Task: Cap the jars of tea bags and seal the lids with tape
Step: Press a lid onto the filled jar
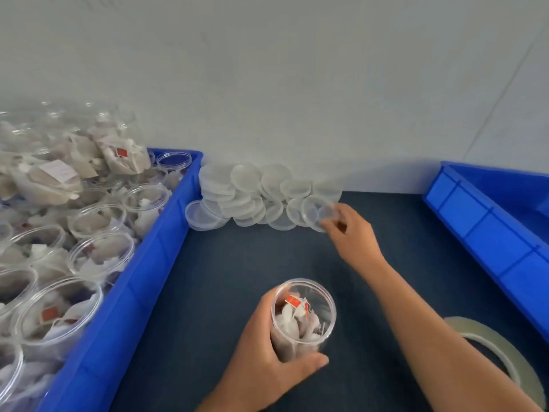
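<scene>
My left hand (267,352) grips a clear uncapped jar of tea bags (303,316) standing on the dark table near the front. My right hand (353,233) reaches to the pile of translucent lids (261,194) by the wall and pinches one lid (319,214) at the pile's right edge. A roll of clear tape (505,355) lies flat on the table at the lower right, partly hidden by my right forearm.
A blue crate (133,292) on the left holds several open jars of tea bags (98,254), stacked high at the back. Another blue crate (499,233) stands at the right. A white wall runs behind the table.
</scene>
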Action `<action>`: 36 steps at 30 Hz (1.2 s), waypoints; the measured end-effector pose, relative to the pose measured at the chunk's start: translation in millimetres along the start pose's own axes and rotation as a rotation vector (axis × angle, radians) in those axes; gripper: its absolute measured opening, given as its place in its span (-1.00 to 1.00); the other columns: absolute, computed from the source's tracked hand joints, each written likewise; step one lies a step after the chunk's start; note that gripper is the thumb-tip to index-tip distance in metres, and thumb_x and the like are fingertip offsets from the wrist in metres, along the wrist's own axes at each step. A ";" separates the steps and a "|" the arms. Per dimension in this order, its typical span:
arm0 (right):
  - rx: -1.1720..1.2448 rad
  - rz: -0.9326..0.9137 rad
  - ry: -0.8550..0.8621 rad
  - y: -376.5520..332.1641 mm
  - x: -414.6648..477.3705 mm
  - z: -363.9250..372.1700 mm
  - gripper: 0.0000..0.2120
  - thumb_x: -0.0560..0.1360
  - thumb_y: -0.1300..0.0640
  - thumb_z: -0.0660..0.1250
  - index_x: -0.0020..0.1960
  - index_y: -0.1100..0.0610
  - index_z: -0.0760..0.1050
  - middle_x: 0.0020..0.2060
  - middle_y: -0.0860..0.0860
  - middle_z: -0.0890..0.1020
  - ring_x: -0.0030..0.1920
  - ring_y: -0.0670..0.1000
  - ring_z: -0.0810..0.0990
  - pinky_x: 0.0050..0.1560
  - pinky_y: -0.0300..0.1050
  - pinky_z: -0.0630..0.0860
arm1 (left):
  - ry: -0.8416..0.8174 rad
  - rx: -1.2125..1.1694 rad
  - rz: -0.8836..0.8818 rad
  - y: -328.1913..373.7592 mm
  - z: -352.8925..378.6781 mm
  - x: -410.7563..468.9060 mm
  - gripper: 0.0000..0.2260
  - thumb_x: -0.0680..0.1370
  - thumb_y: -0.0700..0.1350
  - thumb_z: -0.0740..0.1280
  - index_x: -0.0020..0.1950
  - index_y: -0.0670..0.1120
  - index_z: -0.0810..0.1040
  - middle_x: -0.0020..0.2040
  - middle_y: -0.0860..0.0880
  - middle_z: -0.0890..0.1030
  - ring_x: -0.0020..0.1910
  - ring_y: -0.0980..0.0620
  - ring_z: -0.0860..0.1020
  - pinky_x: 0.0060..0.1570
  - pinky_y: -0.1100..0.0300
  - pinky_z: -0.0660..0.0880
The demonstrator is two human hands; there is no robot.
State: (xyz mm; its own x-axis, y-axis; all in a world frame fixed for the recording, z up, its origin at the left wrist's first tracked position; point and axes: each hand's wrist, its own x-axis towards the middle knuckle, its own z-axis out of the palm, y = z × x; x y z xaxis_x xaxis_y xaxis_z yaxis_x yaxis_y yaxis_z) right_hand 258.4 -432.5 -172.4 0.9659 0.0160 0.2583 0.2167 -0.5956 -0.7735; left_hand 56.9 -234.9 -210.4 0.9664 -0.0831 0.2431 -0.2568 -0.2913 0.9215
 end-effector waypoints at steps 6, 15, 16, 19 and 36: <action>1.018 0.358 0.004 -38.2 -137.1 -66.3 -0.80 0.65 0.13 0.41 0.24 0.09 0.69 -0.17 -0.02 0.70 -0.22 -0.11 0.69 -0.26 -0.29 0.61 | -0.016 0.005 -0.044 5.0 0.6 -5.8 -0.10 0.25 0.12 0.70 0.50 0.35 0.33 0.43 0.28 0.51 0.45 0.20 0.49 0.39 0.28 0.47; 0.913 0.329 -0.158 -86.3 -205.2 -50.4 -0.87 0.60 0.10 0.45 0.07 0.03 0.78 -0.21 0.02 0.70 -0.31 -0.08 0.57 -0.35 -0.25 0.48 | -0.029 0.379 0.296 74.0 -18.5 -5.4 0.17 0.29 0.50 0.55 0.71 0.28 -0.05 0.70 0.24 0.07 0.66 0.22 0.14 0.43 0.34 0.31; 0.883 0.315 -0.170 -88.6 -206.6 -46.4 -0.86 0.62 0.11 0.43 0.08 0.01 0.77 -0.14 0.03 0.74 -0.28 -0.07 0.63 -0.32 -0.23 0.52 | -0.088 0.469 0.277 80.5 -20.6 -1.4 0.15 0.30 0.53 0.50 0.69 0.35 -0.11 0.67 0.34 0.07 0.62 0.33 0.14 0.38 0.35 0.29; 0.759 0.248 -0.159 -89.8 -211.2 -35.5 -0.80 0.55 -0.08 0.45 0.14 -0.11 0.76 -0.12 0.07 0.75 -0.22 -0.12 0.65 -0.24 -0.26 0.55 | -0.167 0.628 0.171 89.8 -25.3 8.7 0.03 0.41 0.52 0.41 0.66 0.38 -0.18 0.55 0.42 0.26 0.48 0.40 0.29 0.31 0.32 0.33; 0.545 0.012 -0.211 -48.9 -231.1 6.3 -0.16 0.54 -0.10 0.47 0.68 -0.12 0.11 0.56 -0.20 0.41 0.56 -0.12 0.39 0.50 -0.12 0.40 | 0.099 0.749 0.141 93.2 -30.3 42.4 -0.78 0.71 0.08 0.29 0.35 0.24 0.57 0.15 0.29 0.68 0.02 0.25 0.63 -0.02 0.24 0.55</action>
State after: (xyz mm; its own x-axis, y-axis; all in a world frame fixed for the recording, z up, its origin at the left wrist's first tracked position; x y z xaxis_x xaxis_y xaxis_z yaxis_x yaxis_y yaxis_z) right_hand 25.4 -402.0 -197.9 0.9641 0.2042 0.1699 0.1930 -0.0988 -0.9762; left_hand 74.1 -236.7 -105.0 0.9112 -0.0923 0.4016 -0.2792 -0.8551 0.4369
